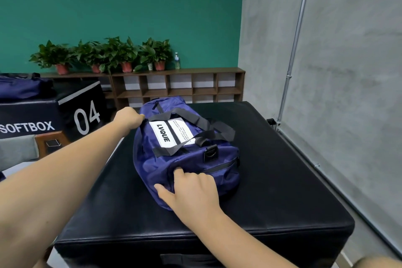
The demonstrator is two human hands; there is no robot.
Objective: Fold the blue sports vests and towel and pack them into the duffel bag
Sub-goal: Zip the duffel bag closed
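Gym room: SOFTBOX 04 plyo box (87, 118).

navy duffel bag (187, 165), black straps (185, 113), teal wall (121, 6)
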